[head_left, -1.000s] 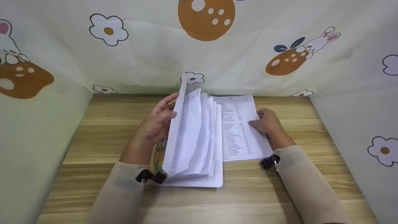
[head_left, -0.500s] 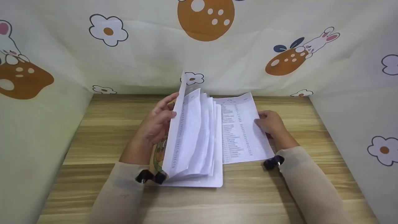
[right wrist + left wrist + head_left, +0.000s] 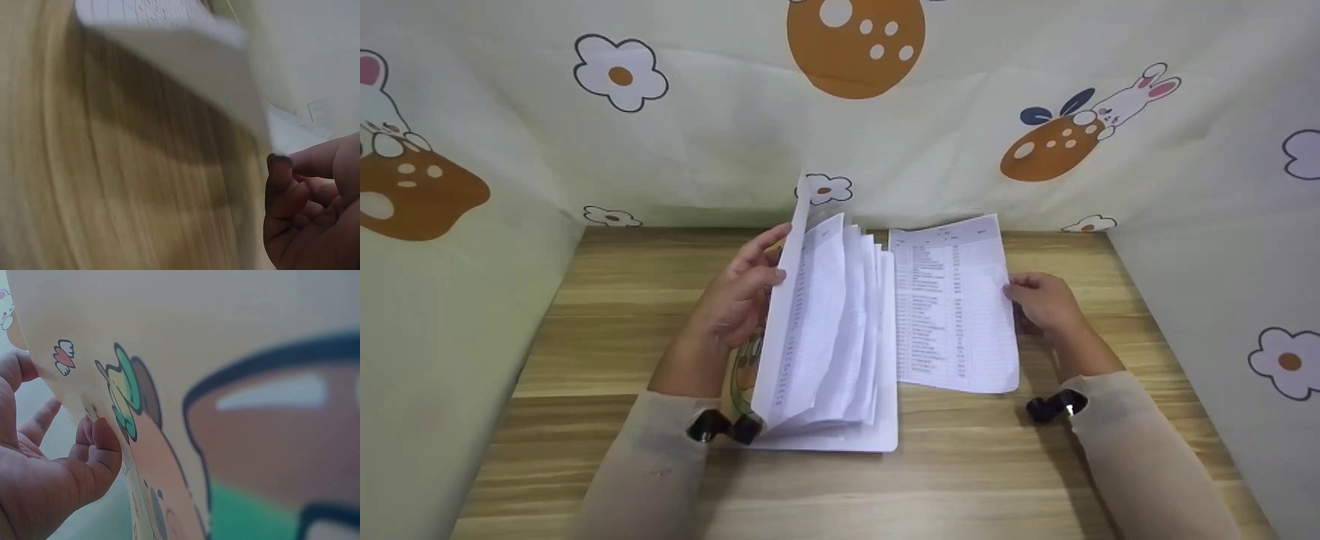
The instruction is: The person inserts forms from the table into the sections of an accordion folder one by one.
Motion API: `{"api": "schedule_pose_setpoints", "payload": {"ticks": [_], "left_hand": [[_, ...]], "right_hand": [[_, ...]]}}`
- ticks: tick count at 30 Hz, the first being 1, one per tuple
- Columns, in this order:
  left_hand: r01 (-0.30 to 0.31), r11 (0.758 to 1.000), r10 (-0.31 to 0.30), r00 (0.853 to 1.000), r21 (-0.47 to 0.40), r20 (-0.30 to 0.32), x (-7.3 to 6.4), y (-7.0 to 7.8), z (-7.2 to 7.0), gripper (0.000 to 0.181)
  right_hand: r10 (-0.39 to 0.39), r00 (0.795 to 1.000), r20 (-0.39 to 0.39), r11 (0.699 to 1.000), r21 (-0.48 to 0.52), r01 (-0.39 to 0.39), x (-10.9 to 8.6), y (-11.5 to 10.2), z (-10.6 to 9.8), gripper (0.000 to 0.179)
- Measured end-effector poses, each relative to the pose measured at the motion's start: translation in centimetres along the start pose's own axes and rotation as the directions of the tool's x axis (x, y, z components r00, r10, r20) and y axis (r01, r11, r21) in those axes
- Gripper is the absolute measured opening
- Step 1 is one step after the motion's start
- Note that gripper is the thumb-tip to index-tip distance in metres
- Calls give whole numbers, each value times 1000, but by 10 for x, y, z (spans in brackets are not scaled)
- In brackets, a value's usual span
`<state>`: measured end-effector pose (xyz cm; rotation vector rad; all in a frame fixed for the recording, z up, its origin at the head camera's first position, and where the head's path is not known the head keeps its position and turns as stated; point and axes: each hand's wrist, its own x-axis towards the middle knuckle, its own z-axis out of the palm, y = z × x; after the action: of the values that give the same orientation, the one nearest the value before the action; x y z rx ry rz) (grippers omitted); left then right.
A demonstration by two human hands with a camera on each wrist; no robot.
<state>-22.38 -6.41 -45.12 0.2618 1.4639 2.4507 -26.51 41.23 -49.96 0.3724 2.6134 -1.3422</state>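
My left hand point(image 3: 739, 292) grips the raised cover of a folder point(image 3: 889, 360) and holds it nearly upright, thumb on the white inner side. Several printed sheets point(image 3: 851, 330) stand fanned inside. The cover's outer side point(image 3: 169, 315), seen in the left wrist view, is beige with cartoon prints. To the folder's right, my right hand point(image 3: 1042, 300) pinches the right edge of a single printed sheet point(image 3: 952, 315) between thumb and fingers. That sheet bears rows of small text, too small to read. In the right wrist view its raised part casts a shadow on the wood.
Both lie on a wood-grain table point(image 3: 960, 480). A pale cloth point(image 3: 720, 135) with rabbits, flowers and orange shapes hangs at the back and along both sides, close behind the folder. A small black device point(image 3: 724, 426) sits at each wrist.
My right hand has moved right, drawing the printed sheet out from beside the folder, so its left edge now shows. The left hand and the folder have stayed still.
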Motion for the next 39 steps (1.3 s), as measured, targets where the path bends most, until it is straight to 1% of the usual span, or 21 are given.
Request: {"api": "schedule_pose_setpoints", "payload": {"ticks": [4,7,9,11,13,15,20,27,34,39], "left_hand": [[-3,1000,3,1000,6,9,0,0,0,66],[-5,1000,5,1000,-1,14,0,0,-1,66],[-4,1000,4,1000,-5,15,0,0,-1,67],[-5,1000,5,1000,-4,13,0,0,-1,67],[-8,1000,8,1000,-6,9,0,0,-1,66],[-13,1000,13,1000,-13,5,0,0,0,66],[-22,1000,22,1000,-17,4,0,0,0,65],[-15,1000,15,1000,-6,6,0,0,0,65],[-11,1000,11,1000,-8,10,0,1,0,66],[-10,1000,10,1000,-1,13,0,1,-1,66]], "right_hand": [[15,999,29,992,121,-18,-10,5,-11,50],[17,999,45,969,247,-27,-18,7,-16,47],[21,998,60,939,341,-41,-23,7,-19,39],[30,996,80,902,426,-62,-28,8,-22,29],[36,995,94,868,490,-78,-33,8,-25,19],[32,995,98,842,533,-80,-38,8,-28,12],[20,997,79,817,573,-61,-48,5,-36,7],[38,997,71,779,623,-74,-59,4,-46,4],[-4,998,62,744,667,-38,-69,4,-47,13],[-38,998,58,716,698,-14,-76,4,-47,15]]}}
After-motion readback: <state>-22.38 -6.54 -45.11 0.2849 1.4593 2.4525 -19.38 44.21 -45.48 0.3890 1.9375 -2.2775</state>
